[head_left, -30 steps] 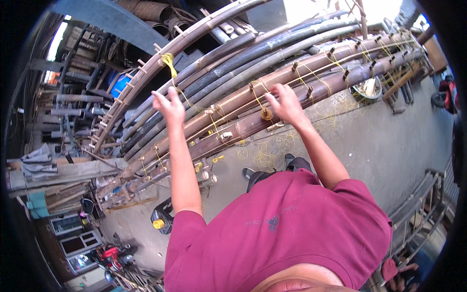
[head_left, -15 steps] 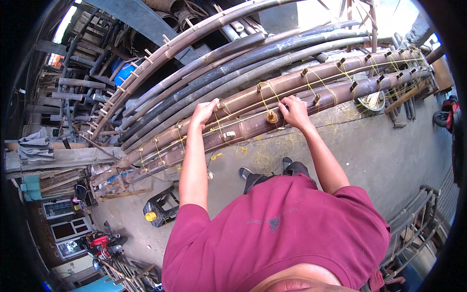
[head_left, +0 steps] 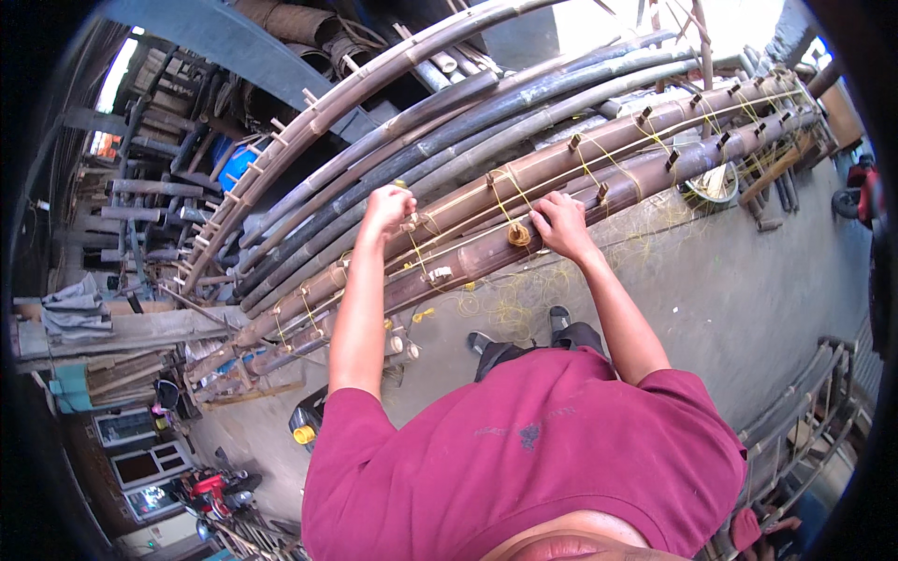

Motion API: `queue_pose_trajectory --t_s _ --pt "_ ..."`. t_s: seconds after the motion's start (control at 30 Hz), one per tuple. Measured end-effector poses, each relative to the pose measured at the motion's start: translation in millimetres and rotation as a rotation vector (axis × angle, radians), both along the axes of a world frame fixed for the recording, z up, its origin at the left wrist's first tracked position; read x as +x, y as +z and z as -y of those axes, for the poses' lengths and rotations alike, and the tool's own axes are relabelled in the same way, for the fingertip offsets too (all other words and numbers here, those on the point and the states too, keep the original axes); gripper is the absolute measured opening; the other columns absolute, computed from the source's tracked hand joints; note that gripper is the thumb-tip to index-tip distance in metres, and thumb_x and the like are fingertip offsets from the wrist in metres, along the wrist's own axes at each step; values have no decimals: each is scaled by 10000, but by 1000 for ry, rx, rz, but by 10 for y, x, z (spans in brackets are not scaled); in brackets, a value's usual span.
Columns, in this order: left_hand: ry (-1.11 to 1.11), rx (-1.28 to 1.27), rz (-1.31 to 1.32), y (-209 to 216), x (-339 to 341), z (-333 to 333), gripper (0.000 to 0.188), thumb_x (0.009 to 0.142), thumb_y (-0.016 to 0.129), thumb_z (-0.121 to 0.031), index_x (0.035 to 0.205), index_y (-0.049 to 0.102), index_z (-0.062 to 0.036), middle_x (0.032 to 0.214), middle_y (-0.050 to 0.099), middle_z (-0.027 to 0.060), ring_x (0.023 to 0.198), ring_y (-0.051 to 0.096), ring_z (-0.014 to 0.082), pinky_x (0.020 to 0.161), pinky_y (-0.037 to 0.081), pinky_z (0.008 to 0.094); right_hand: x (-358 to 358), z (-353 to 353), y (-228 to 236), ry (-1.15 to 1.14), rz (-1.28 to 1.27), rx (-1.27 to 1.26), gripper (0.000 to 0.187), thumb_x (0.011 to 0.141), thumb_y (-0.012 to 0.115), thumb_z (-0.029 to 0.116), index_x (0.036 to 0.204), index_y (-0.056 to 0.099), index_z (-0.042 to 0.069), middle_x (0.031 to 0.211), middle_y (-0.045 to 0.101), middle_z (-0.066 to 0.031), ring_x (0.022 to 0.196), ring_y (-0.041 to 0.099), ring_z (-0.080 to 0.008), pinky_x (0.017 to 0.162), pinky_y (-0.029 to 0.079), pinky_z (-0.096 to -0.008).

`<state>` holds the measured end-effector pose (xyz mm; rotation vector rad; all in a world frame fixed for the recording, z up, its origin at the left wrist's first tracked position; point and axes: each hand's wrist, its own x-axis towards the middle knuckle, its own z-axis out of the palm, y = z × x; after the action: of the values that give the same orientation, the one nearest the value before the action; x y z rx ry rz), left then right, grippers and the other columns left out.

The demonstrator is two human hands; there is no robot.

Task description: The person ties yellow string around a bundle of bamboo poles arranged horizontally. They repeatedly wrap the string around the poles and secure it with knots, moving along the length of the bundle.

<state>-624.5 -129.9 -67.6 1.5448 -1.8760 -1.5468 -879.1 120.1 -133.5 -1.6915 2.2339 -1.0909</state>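
Observation:
Two long brown bamboo poles (head_left: 608, 168) lie side by side before me, bound with yellow cord (head_left: 510, 192) and studded with short pegs. My left hand (head_left: 388, 208) is closed around the yellow cord just above the upper pole. My right hand (head_left: 561, 224) presses on the lower pole, fingers curled beside a wound knot of cord (head_left: 519, 236). Loose yellow cord (head_left: 510, 304) lies tangled on the concrete below the poles, near my feet.
More long grey and dark bamboo poles (head_left: 449, 122) are stacked behind the bound pair. A bamboo ladder-like frame (head_left: 281, 159) leans at the left. Wooden planks (head_left: 112, 327) and clutter fill the left side. A metal railing (head_left: 804, 411) runs at the right.
My left hand has come down from high on the left to the cord near the poles. My right hand has stayed at the knot on the lower pole.

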Motion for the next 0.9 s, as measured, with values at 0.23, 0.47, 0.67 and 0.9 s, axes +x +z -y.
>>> queue_pose_trajectory --t_s 0.23,0.47,0.67,0.9 --pt "38 -100 -241 155 -24 44 136 979 532 -188 957 538 -54 654 472 -19 531 460 74 520 466 254 -19 -55 -40 16 8 -65 148 855 616 253 835 639 108 912 585 -74 924 559 -281 827 400 -441" --pt "148 -716 505 -769 49 534 203 893 507 -192 1029 589 -66 953 653 252 890 630 434 796 485 505 -187 -76 -150 49 -29 -122 163 794 645 248 781 635 86 832 593 -104 835 584 -318 736 455 -472" --pt "-67 -907 540 -874 282 648 225 918 519 -227 1009 571 -28 938 648 276 919 622 441 752 494 492 -51 -5 -63 87 20 -244 191 845 621 242 774 611 65 747 601 -110 722 595 -306 662 473 -432" --pt "74 -222 -220 258 41 -567 224 1007 470 -181 1030 613 -10 777 622 86 584 603 138 492 519 246 -354 -522 805 339 1372 52 247 989 515 307 935 603 82 749 481 51 695 447 -57 640 431 -243"
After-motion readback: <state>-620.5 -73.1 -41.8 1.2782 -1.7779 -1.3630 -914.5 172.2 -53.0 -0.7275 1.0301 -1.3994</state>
